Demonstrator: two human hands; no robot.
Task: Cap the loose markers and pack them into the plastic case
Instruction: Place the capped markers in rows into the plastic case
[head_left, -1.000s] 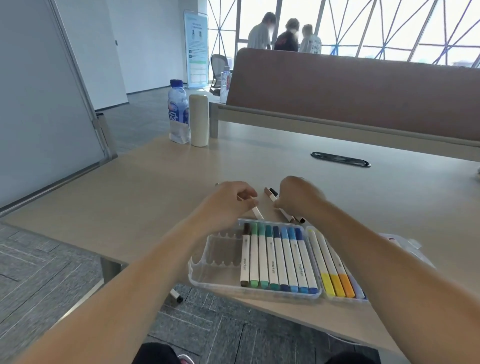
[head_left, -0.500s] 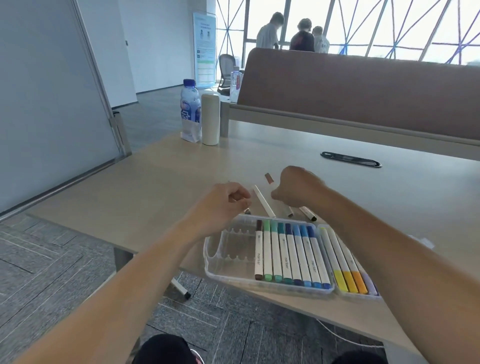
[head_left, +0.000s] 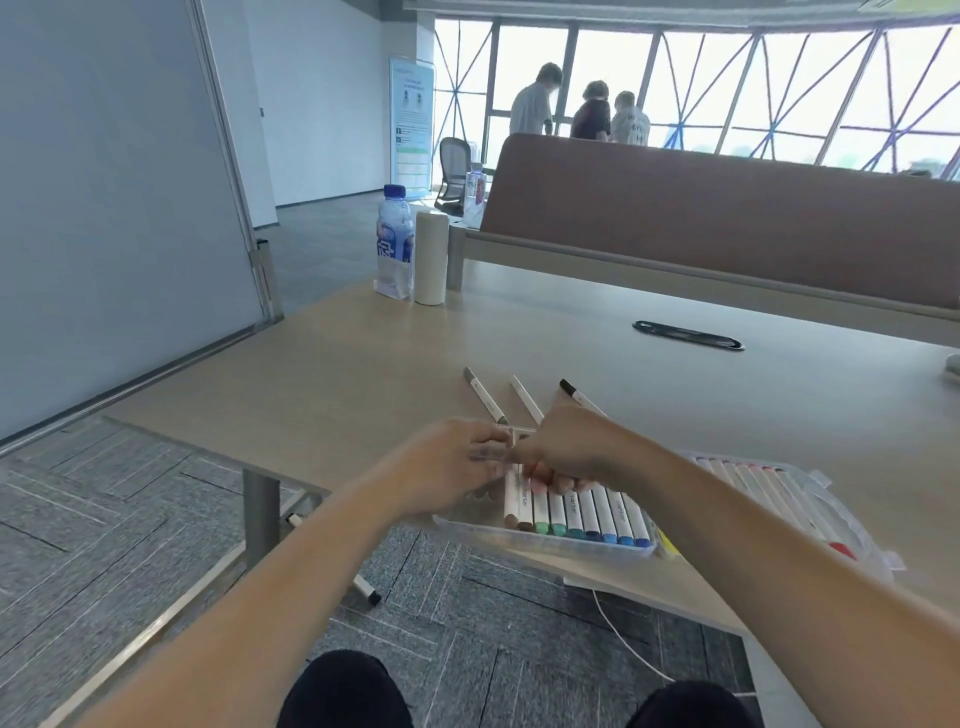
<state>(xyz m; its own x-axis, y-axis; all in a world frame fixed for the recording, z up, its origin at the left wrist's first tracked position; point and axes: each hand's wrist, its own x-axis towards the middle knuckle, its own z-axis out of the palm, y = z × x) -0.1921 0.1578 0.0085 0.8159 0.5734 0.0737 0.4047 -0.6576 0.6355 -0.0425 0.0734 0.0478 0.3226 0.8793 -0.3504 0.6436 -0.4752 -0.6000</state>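
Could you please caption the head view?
Left hand and right hand seat a tan-capped marker in the plastic case.

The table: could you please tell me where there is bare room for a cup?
Bare table lies between the water bottle and the loose markers, and between those markers and the black cable slot. The near edge is crowded: the left hand and right hand grip a marker over the plastic case.

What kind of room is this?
Most likely an open-plan office: a long desk with a padded divider panel, a cable slot in its top, and an office chair further back.
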